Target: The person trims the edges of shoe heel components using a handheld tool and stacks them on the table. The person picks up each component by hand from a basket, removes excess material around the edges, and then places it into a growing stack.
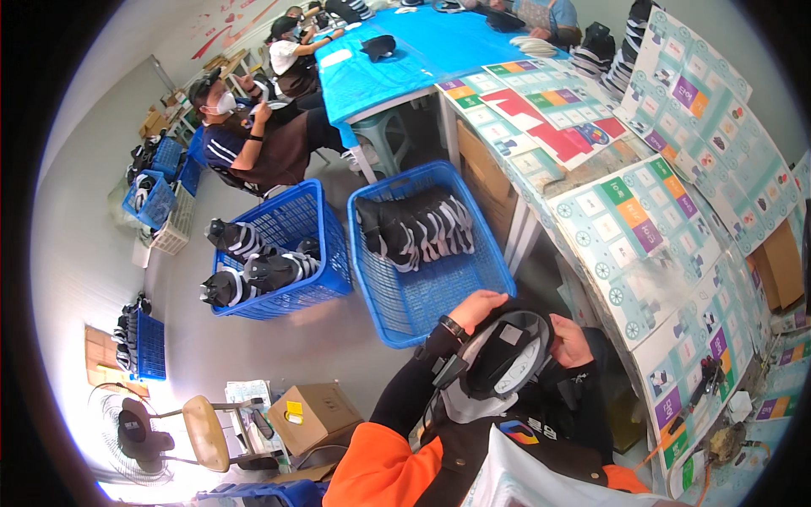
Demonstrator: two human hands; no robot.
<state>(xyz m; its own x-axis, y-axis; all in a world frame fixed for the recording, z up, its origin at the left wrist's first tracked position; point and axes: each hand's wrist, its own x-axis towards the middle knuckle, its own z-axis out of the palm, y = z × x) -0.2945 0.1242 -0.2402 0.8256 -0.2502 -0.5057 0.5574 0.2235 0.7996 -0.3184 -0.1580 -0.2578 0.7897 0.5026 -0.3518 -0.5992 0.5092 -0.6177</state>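
Note:
In front of my body I hold a black shoe upper (500, 365) with white and grey trim, its opening facing up. My left hand (479, 311) is closed on its far left edge, a dark band around that wrist. At its right edge my right hand (572, 342) is closed, the fingertips partly hidden behind the piece. Just beyond my hands stands a blue basket (372, 291), where several black-and-white shoe uppers (416, 226) lie nested in a row.
Left of it, another blue basket (325, 279) holds more uppers. A paper-covered bench (608, 203) runs along my right, with a blue-covered table (422, 46) beyond. A masked person (253, 139) sits at left. A cardboard box (312, 418) and fan (127, 435) stand lower left.

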